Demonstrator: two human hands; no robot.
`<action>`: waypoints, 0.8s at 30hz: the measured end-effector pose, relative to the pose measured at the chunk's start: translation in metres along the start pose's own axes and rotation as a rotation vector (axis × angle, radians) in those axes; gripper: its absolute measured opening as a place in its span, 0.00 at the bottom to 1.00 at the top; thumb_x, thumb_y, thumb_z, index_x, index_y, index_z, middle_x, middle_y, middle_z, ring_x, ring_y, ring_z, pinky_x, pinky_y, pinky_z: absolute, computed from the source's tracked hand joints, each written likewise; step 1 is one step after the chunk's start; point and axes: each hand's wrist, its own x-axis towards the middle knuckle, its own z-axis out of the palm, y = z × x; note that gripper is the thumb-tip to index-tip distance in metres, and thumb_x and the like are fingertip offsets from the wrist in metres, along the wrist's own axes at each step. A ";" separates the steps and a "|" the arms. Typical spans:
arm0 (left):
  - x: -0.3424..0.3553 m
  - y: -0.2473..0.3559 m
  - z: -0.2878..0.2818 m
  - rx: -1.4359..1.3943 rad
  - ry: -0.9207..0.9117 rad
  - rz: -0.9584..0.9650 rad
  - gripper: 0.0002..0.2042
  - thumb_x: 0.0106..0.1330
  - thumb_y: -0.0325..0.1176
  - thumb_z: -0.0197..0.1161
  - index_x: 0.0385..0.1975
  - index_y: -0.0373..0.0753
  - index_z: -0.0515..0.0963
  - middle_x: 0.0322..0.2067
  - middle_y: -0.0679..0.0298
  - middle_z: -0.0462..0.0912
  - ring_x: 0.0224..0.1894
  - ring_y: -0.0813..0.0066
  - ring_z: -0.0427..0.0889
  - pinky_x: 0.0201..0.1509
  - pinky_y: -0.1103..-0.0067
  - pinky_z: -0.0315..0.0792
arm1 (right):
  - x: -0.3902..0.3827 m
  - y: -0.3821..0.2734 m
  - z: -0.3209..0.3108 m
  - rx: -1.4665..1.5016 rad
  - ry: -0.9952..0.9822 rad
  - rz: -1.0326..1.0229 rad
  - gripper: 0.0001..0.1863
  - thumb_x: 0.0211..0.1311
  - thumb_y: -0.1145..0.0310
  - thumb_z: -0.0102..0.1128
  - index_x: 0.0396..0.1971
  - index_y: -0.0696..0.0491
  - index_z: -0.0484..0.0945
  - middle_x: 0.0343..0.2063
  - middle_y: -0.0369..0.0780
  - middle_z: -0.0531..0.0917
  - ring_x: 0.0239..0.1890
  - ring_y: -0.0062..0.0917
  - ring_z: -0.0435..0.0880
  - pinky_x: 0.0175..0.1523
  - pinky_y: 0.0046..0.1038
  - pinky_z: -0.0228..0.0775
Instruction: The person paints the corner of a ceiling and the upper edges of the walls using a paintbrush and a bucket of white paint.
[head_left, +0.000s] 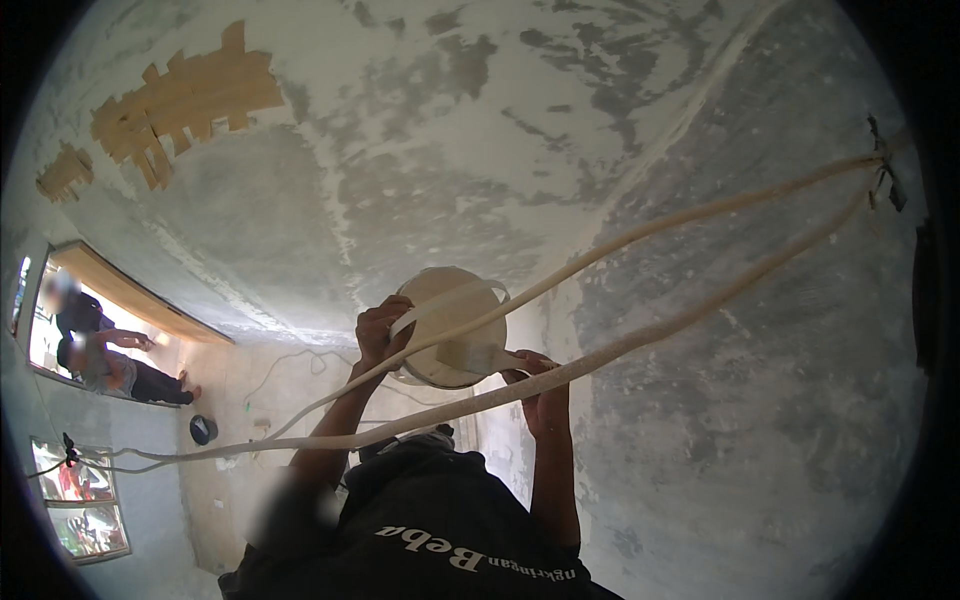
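A round, pale bucket (425, 285) with a white band-like handle (465, 291) is held up in front of my dark shirt, its cream-coloured inside showing. My left hand (380, 328) is closed on the bucket's left edge, where one end of the handle meets it. At the lower right of the bucket, my right hand (540, 388) has its fingers pinched close to the rim. A pale flat piece juts from those fingers toward the bucket; its kind cannot be made out. One of two long cream poles passes across the bucket and hides part of it.
The upper pole (640, 230) and lower pole (690, 315) run across the view, tied with dark strips at the right. Patchy grey plaster (420, 180) covers the surfaces around. Two people (110, 350) are by an opening at left, near a dark bucket (203, 430).
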 end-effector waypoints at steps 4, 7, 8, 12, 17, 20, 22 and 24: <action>0.006 -0.004 0.006 -0.025 0.010 -0.034 0.05 0.47 0.16 0.59 0.15 0.29 0.72 0.14 0.58 0.72 0.19 0.65 0.74 0.30 0.75 0.72 | -0.002 0.004 -0.013 0.111 0.013 -0.031 0.12 0.60 0.67 0.53 0.38 0.61 0.73 0.36 0.46 0.79 0.38 0.30 0.81 0.46 0.31 0.77; 0.011 -0.006 0.010 -0.033 -0.016 -0.066 0.04 0.49 0.18 0.59 0.15 0.29 0.73 0.14 0.58 0.71 0.18 0.65 0.73 0.31 0.74 0.72 | -0.001 0.003 -0.016 0.229 0.006 -0.060 0.08 0.60 0.68 0.53 0.36 0.57 0.74 0.37 0.43 0.79 0.38 0.28 0.80 0.44 0.28 0.77; 0.014 -0.007 0.010 -0.039 -0.029 -0.049 0.04 0.50 0.19 0.58 0.15 0.29 0.73 0.14 0.58 0.71 0.18 0.65 0.73 0.31 0.74 0.72 | 0.000 0.003 -0.018 0.250 0.008 -0.061 0.06 0.60 0.69 0.53 0.35 0.55 0.74 0.37 0.42 0.79 0.39 0.27 0.80 0.44 0.28 0.77; 0.021 -0.012 0.015 -0.067 -0.033 -0.018 0.05 0.51 0.21 0.57 0.15 0.29 0.72 0.13 0.58 0.71 0.17 0.66 0.72 0.34 0.73 0.71 | 0.005 0.001 -0.029 0.319 0.010 -0.105 0.03 0.61 0.70 0.53 0.30 0.51 0.74 0.37 0.39 0.79 0.39 0.24 0.80 0.45 0.26 0.77; 0.028 -0.024 0.018 -0.109 -0.062 -0.041 0.06 0.51 0.22 0.58 0.15 0.29 0.72 0.12 0.59 0.71 0.16 0.68 0.70 0.35 0.73 0.70 | 0.010 -0.003 -0.045 0.452 0.091 -0.066 0.07 0.57 0.72 0.56 0.31 0.60 0.76 0.34 0.42 0.80 0.39 0.26 0.81 0.44 0.23 0.78; 0.033 -0.022 0.026 -0.153 -0.067 -0.060 0.07 0.51 0.22 0.58 0.14 0.29 0.72 0.12 0.59 0.70 0.16 0.68 0.70 0.34 0.73 0.70 | 0.003 -0.005 -0.047 0.544 0.118 -0.140 0.05 0.57 0.72 0.56 0.30 0.57 0.76 0.34 0.40 0.80 0.38 0.25 0.81 0.43 0.21 0.78; 0.032 -0.025 0.031 -0.195 -0.040 -0.053 0.08 0.52 0.21 0.58 0.13 0.29 0.71 0.12 0.59 0.70 0.16 0.69 0.69 0.34 0.74 0.70 | -0.001 -0.010 -0.048 0.547 0.096 -0.131 0.04 0.58 0.72 0.56 0.29 0.56 0.75 0.35 0.39 0.80 0.38 0.24 0.80 0.42 0.20 0.79; 0.030 -0.024 0.034 -0.186 -0.015 -0.091 0.09 0.52 0.21 0.58 0.12 0.29 0.70 0.12 0.59 0.71 0.16 0.69 0.69 0.34 0.74 0.70 | -0.004 -0.011 -0.053 0.560 0.100 -0.142 0.03 0.58 0.72 0.55 0.30 0.55 0.75 0.35 0.38 0.79 0.38 0.24 0.80 0.41 0.20 0.79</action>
